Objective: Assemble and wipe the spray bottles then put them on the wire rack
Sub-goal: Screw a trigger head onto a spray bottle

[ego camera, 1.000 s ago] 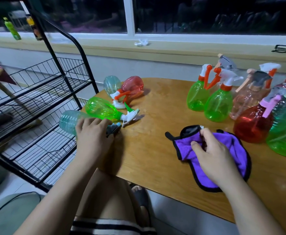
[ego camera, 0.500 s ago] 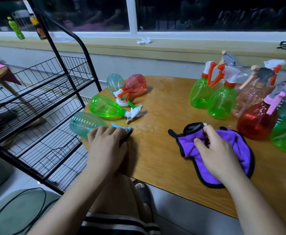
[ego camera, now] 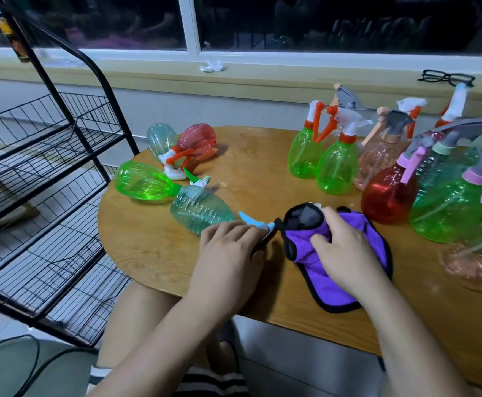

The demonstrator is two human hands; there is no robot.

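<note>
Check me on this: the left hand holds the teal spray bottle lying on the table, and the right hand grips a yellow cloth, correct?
Not quite: the head view shows a purple cloth with a black edge, not yellow. The left hand does hold the teal spray bottle lying on the table, and the right hand grips that cloth.

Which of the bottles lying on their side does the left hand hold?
The ribbed teal bottle nearest the purple cloth; the left hand grips its sprayer end. Others lie untouched.
</note>
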